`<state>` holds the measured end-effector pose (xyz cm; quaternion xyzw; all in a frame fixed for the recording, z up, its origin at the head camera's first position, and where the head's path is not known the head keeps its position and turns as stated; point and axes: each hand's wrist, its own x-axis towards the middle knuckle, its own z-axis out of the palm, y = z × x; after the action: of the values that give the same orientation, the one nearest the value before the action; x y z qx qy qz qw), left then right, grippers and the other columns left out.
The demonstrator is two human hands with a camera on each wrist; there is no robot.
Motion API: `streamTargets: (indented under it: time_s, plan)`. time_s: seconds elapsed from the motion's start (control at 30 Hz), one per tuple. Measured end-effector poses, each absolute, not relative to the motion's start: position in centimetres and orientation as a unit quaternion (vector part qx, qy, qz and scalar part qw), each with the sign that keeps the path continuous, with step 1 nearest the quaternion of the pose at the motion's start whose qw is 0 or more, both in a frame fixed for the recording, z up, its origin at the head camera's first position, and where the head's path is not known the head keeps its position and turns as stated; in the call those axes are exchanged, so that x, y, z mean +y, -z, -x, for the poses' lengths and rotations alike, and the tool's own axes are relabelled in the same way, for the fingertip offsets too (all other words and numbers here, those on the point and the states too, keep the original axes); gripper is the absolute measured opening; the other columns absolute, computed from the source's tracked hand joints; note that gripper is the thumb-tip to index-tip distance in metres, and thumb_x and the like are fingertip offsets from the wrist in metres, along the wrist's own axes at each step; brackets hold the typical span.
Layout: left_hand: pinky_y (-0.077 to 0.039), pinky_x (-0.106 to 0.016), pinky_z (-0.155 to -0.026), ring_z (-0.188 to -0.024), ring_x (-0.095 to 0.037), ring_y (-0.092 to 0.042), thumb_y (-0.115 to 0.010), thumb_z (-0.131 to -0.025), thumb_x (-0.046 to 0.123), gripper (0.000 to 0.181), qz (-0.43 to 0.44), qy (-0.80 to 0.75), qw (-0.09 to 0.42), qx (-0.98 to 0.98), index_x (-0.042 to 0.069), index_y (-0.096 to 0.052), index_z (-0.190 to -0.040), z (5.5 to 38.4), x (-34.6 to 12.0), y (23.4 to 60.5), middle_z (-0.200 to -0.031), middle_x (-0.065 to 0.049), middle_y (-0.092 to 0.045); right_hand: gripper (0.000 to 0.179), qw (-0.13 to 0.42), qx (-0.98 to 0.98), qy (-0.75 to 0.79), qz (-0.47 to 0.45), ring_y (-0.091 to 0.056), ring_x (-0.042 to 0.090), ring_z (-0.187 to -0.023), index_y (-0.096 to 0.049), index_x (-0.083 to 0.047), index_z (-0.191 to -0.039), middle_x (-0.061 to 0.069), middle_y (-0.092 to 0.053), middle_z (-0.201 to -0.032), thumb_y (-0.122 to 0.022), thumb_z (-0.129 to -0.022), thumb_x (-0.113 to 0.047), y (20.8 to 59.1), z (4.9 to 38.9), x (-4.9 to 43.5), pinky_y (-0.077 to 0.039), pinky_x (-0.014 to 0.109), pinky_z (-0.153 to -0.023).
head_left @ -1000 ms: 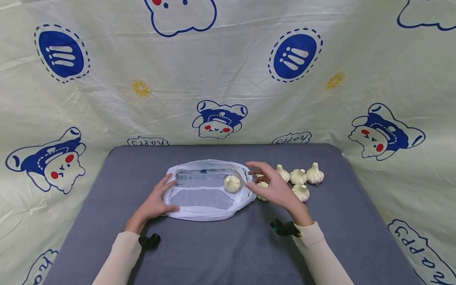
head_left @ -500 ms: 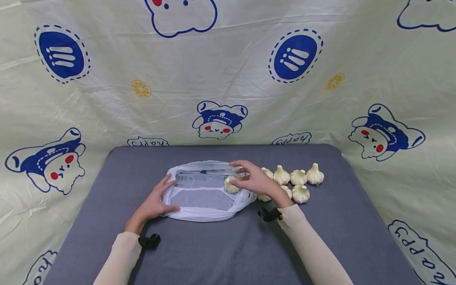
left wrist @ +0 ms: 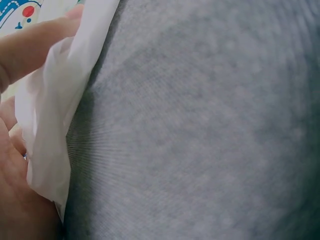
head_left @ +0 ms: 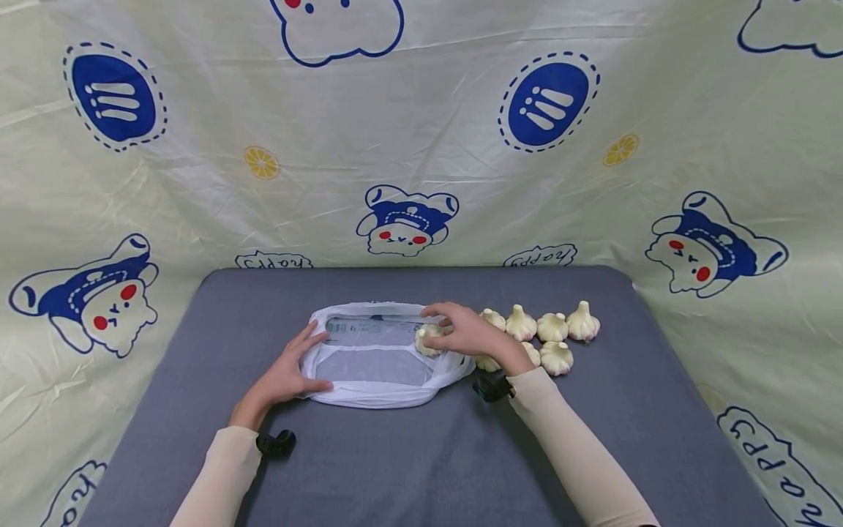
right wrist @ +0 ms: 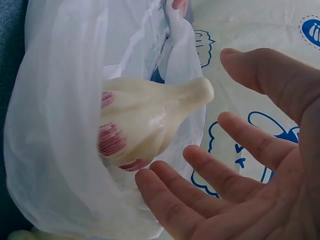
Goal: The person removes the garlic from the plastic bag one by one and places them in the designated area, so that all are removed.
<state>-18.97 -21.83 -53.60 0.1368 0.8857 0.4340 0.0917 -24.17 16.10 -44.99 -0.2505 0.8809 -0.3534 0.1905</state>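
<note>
A white plastic bag (head_left: 377, 397) lies with its mouth spread wide on the grey cloth. My left hand (head_left: 285, 373) holds its left side, thumb along the near rim and fingers toward the far one. In the left wrist view, the white plastic (left wrist: 60, 100) passes between thumb and fingers. One garlic bulb (head_left: 422, 339) sits inside at the right end. My right hand (head_left: 470, 333) hovers over that end with its fingers spread. The right wrist view shows the bulb (right wrist: 145, 117) with purple streaks, stem toward my hand, and the fingertips close to it but not curled round it.
Several more garlic bulbs (head_left: 520, 323) sit in two rows right of the bag, some partly behind my right hand and wrist. A grey cloth covers the table (head_left: 395, 468). Behind it hangs a pale printed curtain (head_left: 421, 132).
My right hand has moved left, from beside the bag's right rim to over the garlic bulb inside. The bag's far rim has sunk a little. My left hand has stayed in place.
</note>
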Motion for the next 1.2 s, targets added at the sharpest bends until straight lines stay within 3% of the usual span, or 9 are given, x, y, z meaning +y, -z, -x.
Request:
streamTargets:
  time_s: [0.33,0.53,0.8,1.2]
  plan:
    - [-0.014,-0.077,-0.117,-0.157,-0.046,-0.009,-0.093,-0.072,0.026,0.095,-0.148,-0.435,0.083,0.884,0.008,-0.048,-0.153,19.1,-22.0,53.9,-0.173,-0.014,-0.014,0.061,0.203,0.889,0.317,0.259,-0.065,0.033,-0.119,-0.057,-0.009,-0.143,0.017,-0.061,-0.143,-0.078,-0.09,-0.029,45.2,24.5,14.9,-0.055,0.046,-0.097]
    - [-0.015,-0.076,-0.117,-0.157,-0.046,-0.009,-0.093,-0.072,0.028,0.096,-0.145,-0.422,0.087,0.89,0.009,-0.047,-0.154,19.1,-22.0,53.8,-0.173,-0.014,-0.014,0.055,0.201,0.888,0.296,0.289,-0.063,0.029,-0.122,-0.061,-0.007,-0.138,0.015,-0.067,-0.134,-0.08,-0.089,-0.02,45.3,24.7,13.9,-0.053,0.043,-0.1]
    - [-0.016,-0.075,-0.118,-0.157,-0.045,-0.01,-0.091,-0.073,0.029,0.094,-0.144,-0.416,0.088,0.894,0.009,-0.047,-0.154,19.0,-21.9,54.0,-0.173,-0.014,-0.014,0.052,0.214,0.886,0.291,0.291,-0.068,0.023,-0.101,-0.064,-0.005,-0.133,0.014,-0.068,-0.127,-0.082,-0.084,-0.003,45.8,24.9,13.5,-0.057,0.032,-0.085]
    - [-0.015,-0.075,-0.118,-0.157,-0.044,-0.009,-0.091,-0.074,0.03,0.094,-0.139,-0.415,0.092,0.895,0.011,-0.047,-0.154,18.9,-21.8,53.9,-0.173,-0.013,-0.013,0.043,0.21,0.888,0.297,0.282,-0.072,0.023,-0.098,-0.069,-0.007,-0.124,0.012,-0.072,-0.121,-0.083,-0.083,-0.003,45.7,25.0,13.5,-0.059,0.032,-0.085]
